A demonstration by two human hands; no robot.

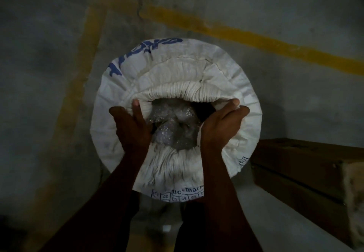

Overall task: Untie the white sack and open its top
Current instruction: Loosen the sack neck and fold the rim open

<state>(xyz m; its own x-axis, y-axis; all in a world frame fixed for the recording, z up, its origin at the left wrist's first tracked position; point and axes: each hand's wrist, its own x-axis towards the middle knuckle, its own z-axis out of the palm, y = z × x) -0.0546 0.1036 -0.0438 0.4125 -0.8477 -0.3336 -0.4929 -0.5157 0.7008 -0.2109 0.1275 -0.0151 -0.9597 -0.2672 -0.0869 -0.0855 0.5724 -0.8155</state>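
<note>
The white sack point(226, 70) with blue lettering stands upright on the floor, seen from above. Its crinkled top is spread into a wide mouth, and a clear plastic inner liner point(175, 125) shows inside. My left hand point(132, 125) grips the left side of the rim, fingers tucked inside the opening. My right hand point(220, 125) grips the right side of the rim the same way. No tie or string is visible.
The sack stands on a grey concrete floor point(49, 54) with yellow painted lines point(256, 41). Brown wooden boxes or beams point(303, 165) lie close to its right side.
</note>
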